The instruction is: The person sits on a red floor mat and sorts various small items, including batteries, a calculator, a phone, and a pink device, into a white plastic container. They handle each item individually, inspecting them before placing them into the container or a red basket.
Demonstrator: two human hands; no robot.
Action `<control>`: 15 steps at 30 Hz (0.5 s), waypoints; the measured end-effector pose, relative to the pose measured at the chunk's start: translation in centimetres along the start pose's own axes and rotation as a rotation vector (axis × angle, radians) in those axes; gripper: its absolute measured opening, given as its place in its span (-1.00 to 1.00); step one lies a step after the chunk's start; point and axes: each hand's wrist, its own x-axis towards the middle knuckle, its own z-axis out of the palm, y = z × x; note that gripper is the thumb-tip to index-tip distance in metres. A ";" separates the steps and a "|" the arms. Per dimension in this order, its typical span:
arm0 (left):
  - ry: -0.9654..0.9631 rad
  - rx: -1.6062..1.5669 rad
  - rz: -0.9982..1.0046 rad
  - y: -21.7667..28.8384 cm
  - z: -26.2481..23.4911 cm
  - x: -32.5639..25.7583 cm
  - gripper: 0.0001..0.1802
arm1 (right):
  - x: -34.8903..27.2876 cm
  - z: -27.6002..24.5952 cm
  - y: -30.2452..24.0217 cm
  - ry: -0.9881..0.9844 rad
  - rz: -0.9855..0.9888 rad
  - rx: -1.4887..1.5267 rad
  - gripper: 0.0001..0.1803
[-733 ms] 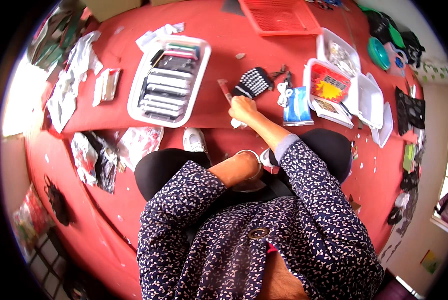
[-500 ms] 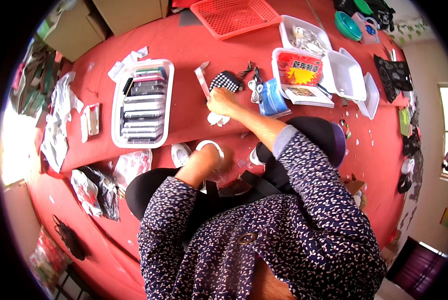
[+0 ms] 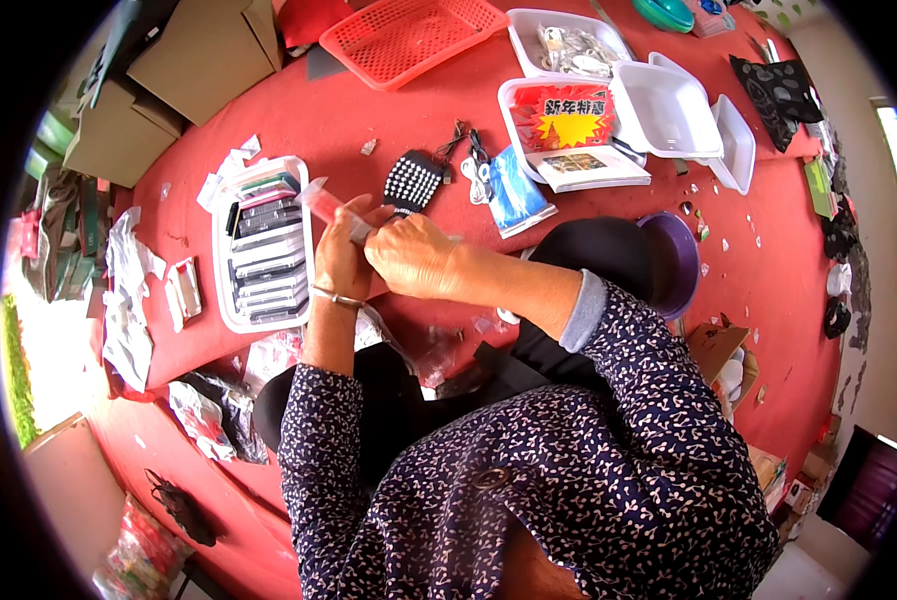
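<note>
Both my hands are together above the red cloth, to the right of a white tray of upright flat, dark and clear cases. My left hand is closed around a slim, clear-and-pinkish plastic packet, whose upper end sticks out past the fingers. Against it, my right hand is closed at the packet's lower end, its fingertips partly hidden. Just beyond the hands lies a black item with white squares, like a small keypad. Beside that are coiled cables and a blue packet.
White bins stand at the right, one holding cables, with a red-and-yellow card nearby. A red perforated basket sits at the back, cardboard boxes at the far left. A purple bowl rests by my right knee.
My right hand has drawn the pinkish packet left and toward me from beside the keypad-like item. My left hand has risen from near my lap to meet it. The view has shifted.
</note>
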 end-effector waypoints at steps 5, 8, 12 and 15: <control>0.141 0.090 -0.016 0.4 -0.6 0.1 -0.65 | 1.7 -4.3 1.4 0.403 0.183 0.485 -0.80; 0.127 0.157 -0.156 -0.9 1.4 -1.2 -0.71 | 2.7 -2.7 1.2 0.594 0.163 0.478 -0.82; -0.085 0.353 -0.371 -0.8 2.8 -3.0 -0.64 | 2.7 -0.6 3.0 0.532 0.118 0.233 -0.85; -0.261 0.203 -0.307 -0.4 3.2 -3.7 -0.59 | 3.3 -1.1 5.5 0.615 0.101 0.031 -0.87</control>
